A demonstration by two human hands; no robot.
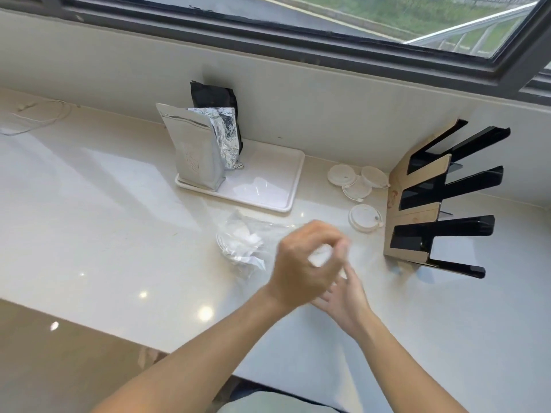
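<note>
**Crossed hands working beside a bag of white goods on a window counter**

The left hand (307, 263) crosses above the right hand (347, 298) over the pale stone countertop (119, 234). Its fingers are curled, and the thumb and fingertips close round a small white object (320, 257). Motion blur hides whether this is a cup lid or a fold of film. The right hand lies lower with its fingers straight and holds nothing. It appears placed to steady or receive what the left hand pinches.

Just left of the hands lies the clear plastic bag (241, 248), crumpled flat on the counter with white contents inside. Its loose film reaches toward the hands, which suggests it is the source of the pinched object.

Four loose white cup lids (365, 217) lie flat on the counter between the white tray (268, 189) and the slotted wood-and-black rack (417, 204). They lie near the rack, probably staged for loading into its slots.

The tray sits against the wall and keeps the packaging together, apart from the working area. On it a silver pouch (193, 150) stands upright, with a crumpled foil bag (228, 135) and a black bag (213, 95) behind it. A thin white cord (35, 117) trails at the far left, well apart from the work.
</note>
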